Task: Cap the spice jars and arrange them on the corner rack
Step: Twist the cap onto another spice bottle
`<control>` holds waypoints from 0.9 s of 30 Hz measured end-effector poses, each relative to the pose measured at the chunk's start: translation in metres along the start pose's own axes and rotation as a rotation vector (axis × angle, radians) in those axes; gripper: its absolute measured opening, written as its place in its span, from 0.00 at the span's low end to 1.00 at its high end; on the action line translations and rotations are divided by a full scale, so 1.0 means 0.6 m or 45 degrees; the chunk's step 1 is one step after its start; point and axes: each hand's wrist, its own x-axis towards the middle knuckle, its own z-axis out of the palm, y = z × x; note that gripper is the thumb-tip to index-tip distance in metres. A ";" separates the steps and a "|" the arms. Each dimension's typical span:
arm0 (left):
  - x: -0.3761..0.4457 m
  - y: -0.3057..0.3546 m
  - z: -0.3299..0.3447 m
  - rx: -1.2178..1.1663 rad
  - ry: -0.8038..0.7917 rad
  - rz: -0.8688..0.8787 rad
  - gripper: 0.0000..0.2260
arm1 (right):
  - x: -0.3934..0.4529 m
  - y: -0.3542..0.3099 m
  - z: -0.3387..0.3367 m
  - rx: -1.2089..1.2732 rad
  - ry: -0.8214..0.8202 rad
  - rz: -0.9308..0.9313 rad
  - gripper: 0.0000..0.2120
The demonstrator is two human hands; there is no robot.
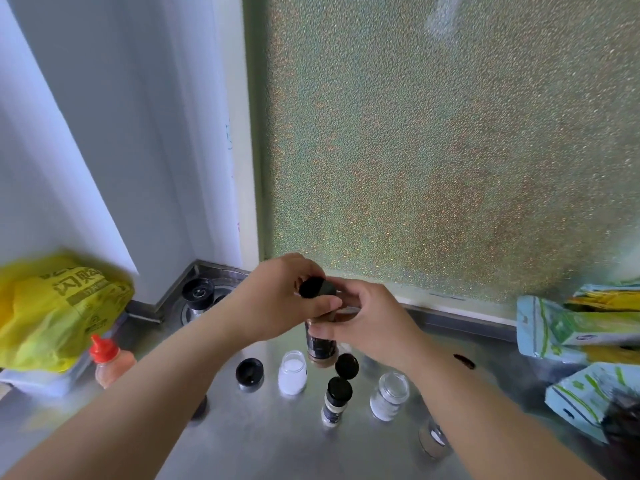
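Observation:
My left hand (277,299) grips a black cap (316,288) at the top of a dark spice jar (321,346). My right hand (367,323) is wrapped around that jar's body above the steel counter (270,438). Below stand an uncapped jar of white powder (292,372), a small capped jar (336,403), an open clear jar (389,400) and another jar (433,439) partly behind my right forearm. Two loose black caps (249,372) (347,366) lie on the counter. The steel corner rack (207,271) holds one black-capped jar (198,296).
A yellow plastic bag (52,313) and a red-capped bottle (109,362) are on the left. Pale blue-green packets (581,327) are piled on the right. A textured wall panel (450,150) rises behind the counter.

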 end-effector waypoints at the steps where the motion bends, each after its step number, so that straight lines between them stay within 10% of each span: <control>1: 0.000 -0.013 -0.001 -0.024 0.023 -0.046 0.15 | 0.010 0.002 0.009 -0.003 -0.007 0.002 0.21; 15: -0.044 -0.278 0.001 -0.115 0.221 -0.572 0.14 | 0.240 0.081 0.172 -0.232 -0.092 0.106 0.20; 27: -0.032 -0.368 0.009 -0.088 0.239 -0.572 0.13 | 0.380 0.162 0.271 -0.512 -0.181 0.106 0.09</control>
